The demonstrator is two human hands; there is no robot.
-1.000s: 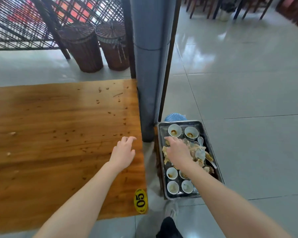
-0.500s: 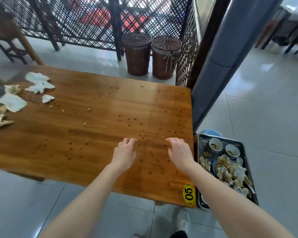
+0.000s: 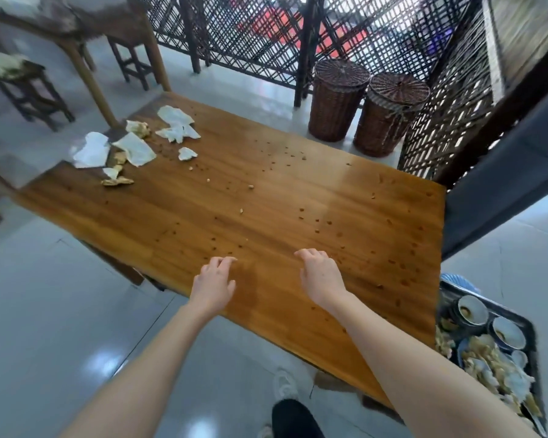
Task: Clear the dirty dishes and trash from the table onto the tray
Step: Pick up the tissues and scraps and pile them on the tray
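1. Left grip and right grip are empty, fingers relaxed, at the brown wooden worktop near edge
2. Crumpled white napkins litter its far-left corner; grey metal tray sits off its right end
3. Loose pieces may scatter during that long carry

- Our left hand is stretched forward, palm down, fingers loosely bent, holding nothing.
- Our right hand reaches alongside, equally relaxed and empty.

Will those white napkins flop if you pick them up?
Probably floppy: the napkins look thin, crumpled and torn. Likely very light, so a push may scatter the loose pieces rather than move them together.
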